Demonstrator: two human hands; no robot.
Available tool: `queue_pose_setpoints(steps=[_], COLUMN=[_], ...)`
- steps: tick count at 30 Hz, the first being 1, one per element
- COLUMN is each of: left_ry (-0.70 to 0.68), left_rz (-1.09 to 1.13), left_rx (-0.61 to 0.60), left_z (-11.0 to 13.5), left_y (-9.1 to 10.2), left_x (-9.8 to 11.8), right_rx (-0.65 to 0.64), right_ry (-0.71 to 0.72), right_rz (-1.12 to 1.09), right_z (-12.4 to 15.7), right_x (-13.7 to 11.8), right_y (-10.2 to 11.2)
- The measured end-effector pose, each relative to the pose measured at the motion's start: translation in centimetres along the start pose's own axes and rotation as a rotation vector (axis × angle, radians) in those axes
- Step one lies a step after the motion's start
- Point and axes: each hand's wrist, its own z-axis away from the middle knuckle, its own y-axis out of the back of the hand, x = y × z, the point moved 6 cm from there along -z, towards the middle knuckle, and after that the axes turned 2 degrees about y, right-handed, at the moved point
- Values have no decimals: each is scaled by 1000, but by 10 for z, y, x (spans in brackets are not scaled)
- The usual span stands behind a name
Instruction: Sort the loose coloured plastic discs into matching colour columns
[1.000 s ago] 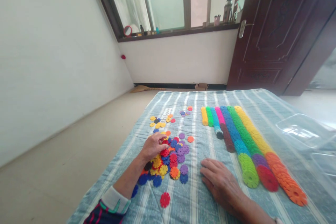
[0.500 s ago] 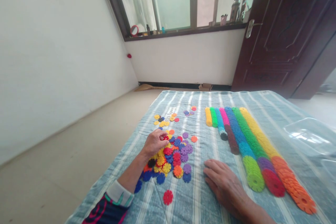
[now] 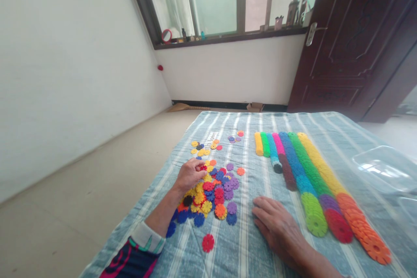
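Observation:
Flower-shaped plastic discs in mixed colours form a loose pile [image 3: 207, 195] on the striped cloth [image 3: 250, 243]. My left hand [image 3: 190, 174] is at the pile's far left edge, its thumb and fingers closed on a red disc [image 3: 203, 168]. My right hand [image 3: 276, 228] lies palm down on the cloth, fingers stretched out and holding nothing. It sits between the pile and long overlapping rows of discs sorted by colour, among them a yellow row [image 3: 317, 165], an orange row [image 3: 363, 230] and a lime green row [image 3: 314, 217]. One red disc [image 3: 208, 243] lies alone nearer me.
Small groups of discs, such as the yellow discs [image 3: 203, 152], lie beyond the pile. A clear plastic container [image 3: 384, 169] stands at the right. Past the cloth are a broom [image 3: 182, 107], a cardboard box [image 3: 255, 107], a windowsill with bottles and a dark red door [image 3: 352, 43].
My left hand has shifted very slightly with the red disc at its fingertips. My right hand and the rows stay put; the view has tilted a little.

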Motion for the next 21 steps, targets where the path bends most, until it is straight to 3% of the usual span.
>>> queue_pose_setpoints(steps=[7, 14, 21], left_ry=[-25, -138, -157], left_rz=[7, 25, 13], left_rx=[-1, -9, -38], left_z=[-1, 2, 5], left_y=[-4, -6, -9], left_x=[-3, 11, 18], right_rx=[13, 5, -2], right_ry=[11, 2, -9], right_rz=[-3, -9, -11], right_z=[-1, -1, 0], right_x=[-1, 0, 1], right_y=[2, 1, -1])
